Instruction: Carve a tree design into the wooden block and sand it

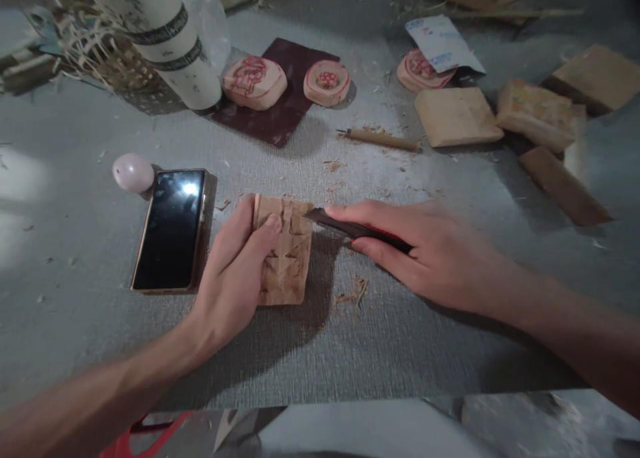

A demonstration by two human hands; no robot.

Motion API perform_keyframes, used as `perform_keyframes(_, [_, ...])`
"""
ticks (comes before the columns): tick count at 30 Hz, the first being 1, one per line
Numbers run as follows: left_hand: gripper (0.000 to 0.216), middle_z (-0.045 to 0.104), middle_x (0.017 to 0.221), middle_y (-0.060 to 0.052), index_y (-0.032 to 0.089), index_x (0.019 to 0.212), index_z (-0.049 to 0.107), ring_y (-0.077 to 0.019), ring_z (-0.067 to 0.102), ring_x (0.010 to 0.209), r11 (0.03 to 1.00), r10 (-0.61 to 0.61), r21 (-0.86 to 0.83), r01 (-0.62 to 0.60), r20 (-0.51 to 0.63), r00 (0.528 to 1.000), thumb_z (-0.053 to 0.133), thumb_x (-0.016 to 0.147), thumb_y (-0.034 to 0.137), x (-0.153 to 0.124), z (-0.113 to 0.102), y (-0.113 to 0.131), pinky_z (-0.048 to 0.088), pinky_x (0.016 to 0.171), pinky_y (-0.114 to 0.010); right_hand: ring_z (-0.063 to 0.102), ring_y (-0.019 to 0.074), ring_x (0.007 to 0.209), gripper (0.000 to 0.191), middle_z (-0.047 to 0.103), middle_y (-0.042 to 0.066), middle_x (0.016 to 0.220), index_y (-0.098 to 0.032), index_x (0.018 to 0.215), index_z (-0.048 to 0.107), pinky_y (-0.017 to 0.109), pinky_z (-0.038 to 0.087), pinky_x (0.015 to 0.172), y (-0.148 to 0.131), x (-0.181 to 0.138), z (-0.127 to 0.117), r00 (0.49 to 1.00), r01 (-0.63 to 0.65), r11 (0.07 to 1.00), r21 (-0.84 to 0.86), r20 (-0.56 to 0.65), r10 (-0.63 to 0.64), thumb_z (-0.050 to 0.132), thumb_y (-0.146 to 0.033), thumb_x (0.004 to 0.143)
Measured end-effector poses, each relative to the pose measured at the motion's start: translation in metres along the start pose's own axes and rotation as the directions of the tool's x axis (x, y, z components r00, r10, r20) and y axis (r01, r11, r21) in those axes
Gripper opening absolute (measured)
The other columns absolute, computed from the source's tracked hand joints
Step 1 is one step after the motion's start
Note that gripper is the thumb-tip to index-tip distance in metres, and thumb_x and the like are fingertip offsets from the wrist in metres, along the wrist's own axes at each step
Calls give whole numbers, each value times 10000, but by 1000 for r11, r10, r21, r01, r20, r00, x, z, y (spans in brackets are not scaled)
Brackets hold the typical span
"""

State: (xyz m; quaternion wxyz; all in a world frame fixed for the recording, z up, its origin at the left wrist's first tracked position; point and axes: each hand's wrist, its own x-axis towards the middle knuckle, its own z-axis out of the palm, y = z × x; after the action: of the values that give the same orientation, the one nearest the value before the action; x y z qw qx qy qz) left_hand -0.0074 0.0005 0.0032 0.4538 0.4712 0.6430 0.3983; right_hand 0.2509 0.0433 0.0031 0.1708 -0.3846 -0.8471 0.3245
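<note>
My left hand (233, 271) grips a small carved wooden block (287, 271) by its left side, the thumb lying across its face. Grooves and triangular notches are cut into that face. In my right hand (425, 251) is a dark utility knife (367, 233) with a touch of red on its handle. Its blade points left and meets the upper right part of the block, where I cannot tell how deep it sits. Curled wood shavings (356, 293) lie on the grey table (400, 351) just right of the block.
Left of my left hand lie a phone (170, 231) and a pale egg-shaped object (133, 173). A wooden-handled carving tool (383, 139) rests beyond the block. Farther back are round carved pieces (327, 83), a patterned cup (175, 51) and several wood blocks (457, 116).
</note>
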Motion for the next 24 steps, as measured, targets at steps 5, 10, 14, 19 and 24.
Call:
perform_keyframes(5, [252, 657, 929, 12, 257, 903, 698, -183, 616, 871, 990, -85, -109, 85, 5, 996, 745, 1043, 461, 3, -1, -5, 520, 775, -275, 783, 239, 1256, 428, 794, 4, 1464, -343, 1526, 693, 379, 611, 1046, 1, 5, -6, 996, -40, 984, 176, 90, 25, 625, -299, 1106])
perform_keyframes(10, [246, 758, 1076, 6, 303, 1124, 748, -251, 734, 1063, 954, -156, -255, 160, 34, 987, 763, 1018, 525, 7, -5, -7, 581, 825, -295, 773, 171, 944, 425, 814, 15, 1344, -326, 1513, 713, 308, 591, 815, -3, 8, -9, 992, -113, 956, 271, 84, 94, 632, -293, 1097])
perform_keyframes(14, [210, 775, 1061, 3, 293, 1149, 762, -255, 766, 1075, 927, -179, -323, 188, 58, 982, 754, 1024, 462, 10, -3, -2, 604, 814, -283, 689, 136, 772, 422, 819, -4, 1225, -329, 1512, 717, 305, 534, 719, -3, 5, -10, 990, -136, 978, 157, -11, 139, 645, -314, 1097])
perform_keyframes(19, [200, 774, 1021, -11, 278, 1152, 757, -270, 787, 1046, 906, -153, -393, 159, 47, 987, 756, 1012, 421, 12, 0, -3, 625, 773, -273, 782, 187, 986, 441, 818, -19, 1384, -360, 1527, 699, 317, 570, 828, 5, 4, -4, 995, -40, 999, 31, -89, 43, 642, -327, 1091])
perform_keyframes(24, [190, 784, 1048, -12, 278, 1142, 760, -249, 784, 1028, 904, -142, -401, 149, 49, 989, 764, 1012, 417, 12, 0, -6, 611, 755, -252, 791, 192, 1173, 446, 814, -5, 1423, -290, 1536, 691, 294, 586, 960, 7, 5, -1, 997, 20, 999, 25, -77, -18, 617, -276, 1096])
